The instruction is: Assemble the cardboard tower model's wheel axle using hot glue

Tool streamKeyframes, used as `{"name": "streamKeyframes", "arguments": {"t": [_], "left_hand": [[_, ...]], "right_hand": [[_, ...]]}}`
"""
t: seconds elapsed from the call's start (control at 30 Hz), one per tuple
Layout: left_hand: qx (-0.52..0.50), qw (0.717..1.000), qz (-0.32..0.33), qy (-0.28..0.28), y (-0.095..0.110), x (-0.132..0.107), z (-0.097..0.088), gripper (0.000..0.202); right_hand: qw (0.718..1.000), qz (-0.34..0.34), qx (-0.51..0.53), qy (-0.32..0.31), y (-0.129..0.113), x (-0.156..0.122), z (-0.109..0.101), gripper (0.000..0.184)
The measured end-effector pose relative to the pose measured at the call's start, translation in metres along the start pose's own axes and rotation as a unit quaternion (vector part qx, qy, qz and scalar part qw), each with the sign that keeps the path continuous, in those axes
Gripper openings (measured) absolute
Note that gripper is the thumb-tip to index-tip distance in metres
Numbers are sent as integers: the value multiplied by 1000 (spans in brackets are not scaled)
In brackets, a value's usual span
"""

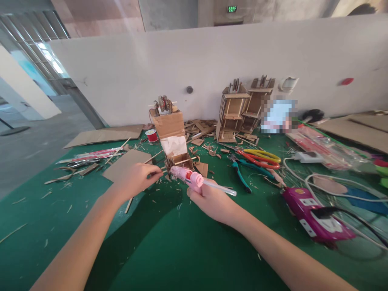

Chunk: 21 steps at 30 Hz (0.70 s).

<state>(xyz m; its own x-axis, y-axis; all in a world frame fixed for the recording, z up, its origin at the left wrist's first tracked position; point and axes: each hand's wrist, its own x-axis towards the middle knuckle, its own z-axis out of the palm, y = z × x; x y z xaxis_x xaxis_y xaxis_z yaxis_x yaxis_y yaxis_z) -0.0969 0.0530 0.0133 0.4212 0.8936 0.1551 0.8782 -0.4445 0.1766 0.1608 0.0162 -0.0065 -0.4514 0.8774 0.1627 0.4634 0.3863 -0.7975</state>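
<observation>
My right hand (pixel 209 198) is closed round a pink glue gun (pixel 188 176) with a clear glue stick (pixel 220 188) poking out of its back. The gun's nozzle points left at the base of a tall cardboard model (pixel 170 135) standing on the green table (pixel 169 246). My left hand (pixel 138 177) is closed in a pinch on a thin wooden stick (pixel 160 173) right beside the model's base, close to the nozzle. A small wheel assembly sits on top of the model.
A purple power strip (pixel 313 216) with cables lies at the right. Teal pliers (pixel 241 171), orange and yellow scissors (pixel 262 157), a red thread spool (pixel 151 135), two more cardboard models (pixel 242 109), cardboard sheets and wood scraps lie scattered around. A white wall runs behind the table.
</observation>
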Motion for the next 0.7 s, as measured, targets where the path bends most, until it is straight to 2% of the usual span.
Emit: {"name": "streamKeyframes", "arguments": {"t": [0.37,0.57,0.7], "left_hand": [[8,1000,9,0,-2,0,-1,32],[6,1000,-3,-1,1,0,-2,29],[16,1000,-11,8,1,0,-1,26]], "right_hand": [[1000,7,2,-21,3,2,-4,22],[997,3,72,-11,6,5,0,8],[997,-12,77,-8,7,7,0,10]]}}
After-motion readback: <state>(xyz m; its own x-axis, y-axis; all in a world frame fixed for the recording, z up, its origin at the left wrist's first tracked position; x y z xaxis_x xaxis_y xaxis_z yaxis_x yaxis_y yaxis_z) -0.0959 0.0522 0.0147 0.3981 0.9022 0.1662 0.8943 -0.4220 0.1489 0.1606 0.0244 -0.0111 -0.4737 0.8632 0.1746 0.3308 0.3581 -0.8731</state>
